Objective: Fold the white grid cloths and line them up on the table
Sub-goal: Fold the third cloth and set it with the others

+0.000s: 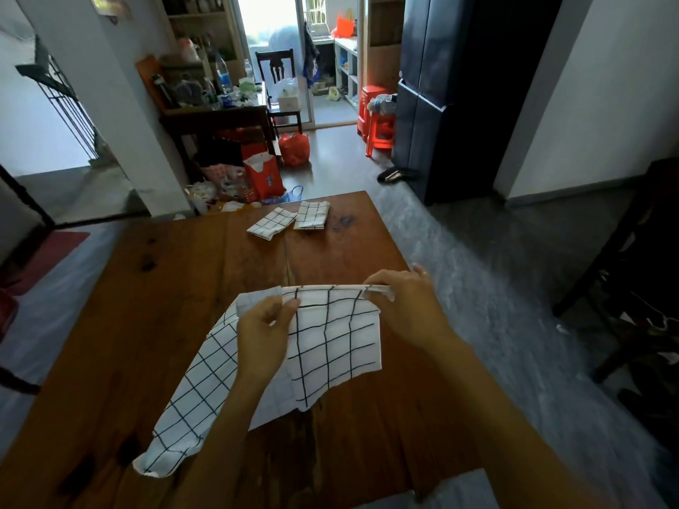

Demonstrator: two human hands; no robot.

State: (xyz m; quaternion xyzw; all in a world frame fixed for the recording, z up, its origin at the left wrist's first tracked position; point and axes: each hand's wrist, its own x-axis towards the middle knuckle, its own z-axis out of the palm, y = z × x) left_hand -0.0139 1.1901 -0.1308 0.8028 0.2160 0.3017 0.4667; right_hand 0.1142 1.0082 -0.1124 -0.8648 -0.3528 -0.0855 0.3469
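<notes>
A white cloth with a black grid (330,343) hangs above the wooden table (147,325), held up by its top edge. My left hand (266,332) pinches that edge near its middle. My right hand (400,303) pinches the right corner. The cloth's left part droops down onto the table toward the near left. Two folded grid cloths lie side by side at the table's far edge: one (271,223) on the left, slightly skewed, and one (311,214) on the right.
Beyond the table's far edge stand red bags (264,178) and floor clutter. A dark cabinet (433,104) rises at the right, a dark chair (624,288) at the far right. The grey floor runs along the table's right side.
</notes>
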